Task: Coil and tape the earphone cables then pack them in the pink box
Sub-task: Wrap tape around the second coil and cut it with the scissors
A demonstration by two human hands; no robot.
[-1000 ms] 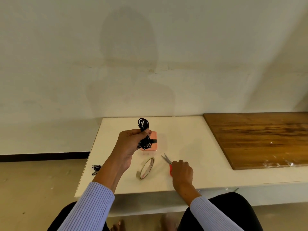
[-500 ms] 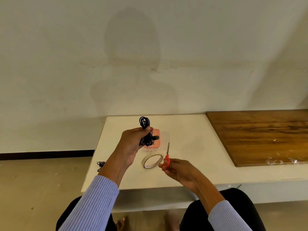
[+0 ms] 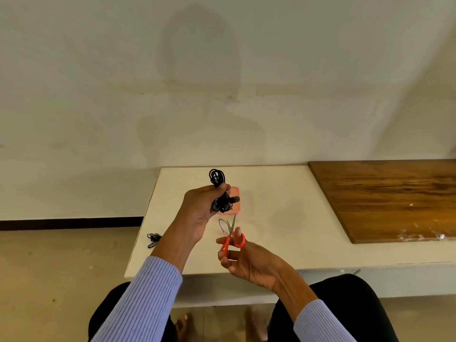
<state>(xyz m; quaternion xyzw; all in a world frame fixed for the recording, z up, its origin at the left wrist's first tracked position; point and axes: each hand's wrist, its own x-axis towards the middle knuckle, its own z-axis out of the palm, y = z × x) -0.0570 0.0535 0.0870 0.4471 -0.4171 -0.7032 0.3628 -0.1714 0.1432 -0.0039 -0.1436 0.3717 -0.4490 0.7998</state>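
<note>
Black coiled earphone cable (image 3: 219, 191) sat pinched in left hand (image 3: 199, 211), mid-frame, raised over flat pink box (image 3: 234, 202) on white table (image 3: 283, 218). Right hand (image 3: 244, 260) had fingers through red-handled scissors (image 3: 232, 236), blades nearly together beside tape roll (image 3: 223, 227), partly hidden. Judged: coiling done, taping underway, packing left. Second black cable (image 3: 153, 239) lay lower left at table's edge, looked untaped. Open tabletop ran right toward wooden board (image 3: 394, 198)
</note>
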